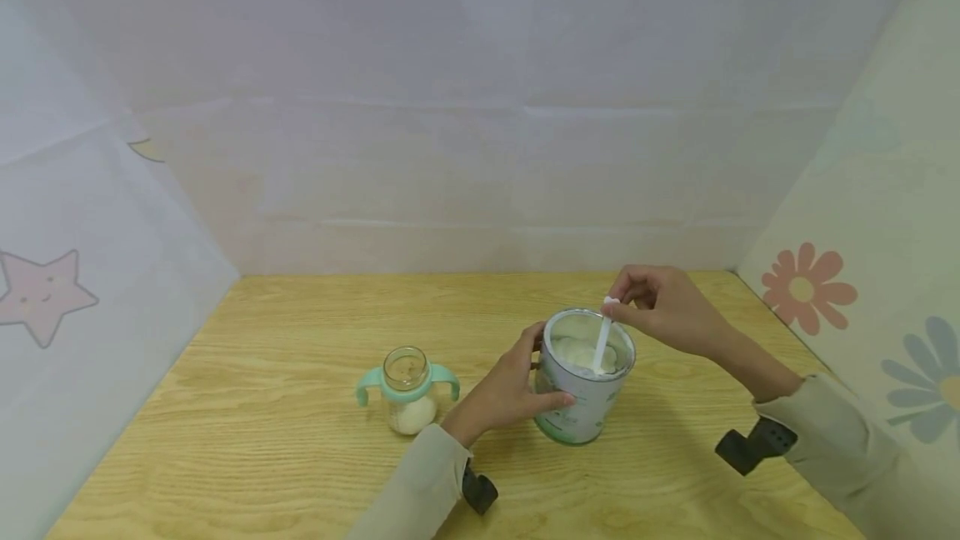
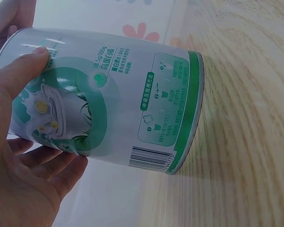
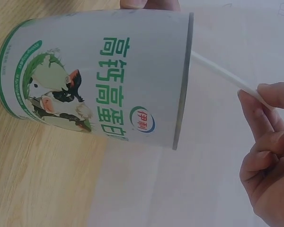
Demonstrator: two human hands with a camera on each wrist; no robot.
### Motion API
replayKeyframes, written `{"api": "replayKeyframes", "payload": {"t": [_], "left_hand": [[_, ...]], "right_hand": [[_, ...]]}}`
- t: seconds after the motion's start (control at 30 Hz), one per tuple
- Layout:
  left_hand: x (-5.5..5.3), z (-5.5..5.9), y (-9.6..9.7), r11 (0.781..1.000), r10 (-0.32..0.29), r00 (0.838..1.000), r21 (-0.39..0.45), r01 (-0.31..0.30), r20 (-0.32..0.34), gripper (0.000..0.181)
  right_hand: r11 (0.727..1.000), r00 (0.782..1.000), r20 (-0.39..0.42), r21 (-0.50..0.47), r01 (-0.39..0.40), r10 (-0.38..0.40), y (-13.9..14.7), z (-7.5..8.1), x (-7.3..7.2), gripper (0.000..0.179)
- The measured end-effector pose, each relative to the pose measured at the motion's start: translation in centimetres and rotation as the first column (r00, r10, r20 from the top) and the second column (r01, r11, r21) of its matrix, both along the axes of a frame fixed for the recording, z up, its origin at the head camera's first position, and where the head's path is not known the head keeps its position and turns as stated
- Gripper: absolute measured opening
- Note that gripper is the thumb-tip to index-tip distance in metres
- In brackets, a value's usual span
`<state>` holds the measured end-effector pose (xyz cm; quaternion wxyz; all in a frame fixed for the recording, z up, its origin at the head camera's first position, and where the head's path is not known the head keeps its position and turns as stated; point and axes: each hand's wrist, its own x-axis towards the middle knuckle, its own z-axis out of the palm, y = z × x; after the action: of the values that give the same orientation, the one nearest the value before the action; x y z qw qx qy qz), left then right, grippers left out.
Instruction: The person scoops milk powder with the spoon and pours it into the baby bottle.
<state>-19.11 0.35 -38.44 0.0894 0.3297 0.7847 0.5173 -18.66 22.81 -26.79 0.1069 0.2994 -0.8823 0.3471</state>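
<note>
An opened milk powder can (image 1: 588,413), white with green print, stands on the table with pale powder (image 1: 572,351) inside. My left hand (image 1: 506,394) grips its side, thumb across the front and fingers curving round the wall in the left wrist view. Over the rim, my right hand (image 1: 670,312) pinches the top end of a white scoop handle (image 1: 602,343) between thumb and fingers. The handle slants down into the can; its lower end is hidden by the can wall in the right wrist view. To the left stands a lidless baby bottle (image 1: 408,390) with two mint-green handles and pale powder at the bottom.
The wood-grain table (image 1: 285,407) meets a pale cloth backdrop (image 1: 465,165) at the back. Cloth walls rise at both sides, with a pink star (image 1: 47,294) on the left and flowers on the right. A black wrist mount (image 1: 756,444) sits below each sleeve.
</note>
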Motion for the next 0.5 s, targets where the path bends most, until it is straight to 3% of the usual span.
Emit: {"api": "replayKeyframes", "payload": {"t": [0.5], "left_hand": [[-0.04, -0.13, -0.03, 1.000, -0.004, 1.000, 0.001, 0.004, -0.009, 0.090]], "right_hand": [[1.000, 1.000, -0.024, 0.015, -0.020, 0.020, -0.18, -0.16, 0.03, 0.013]]}}
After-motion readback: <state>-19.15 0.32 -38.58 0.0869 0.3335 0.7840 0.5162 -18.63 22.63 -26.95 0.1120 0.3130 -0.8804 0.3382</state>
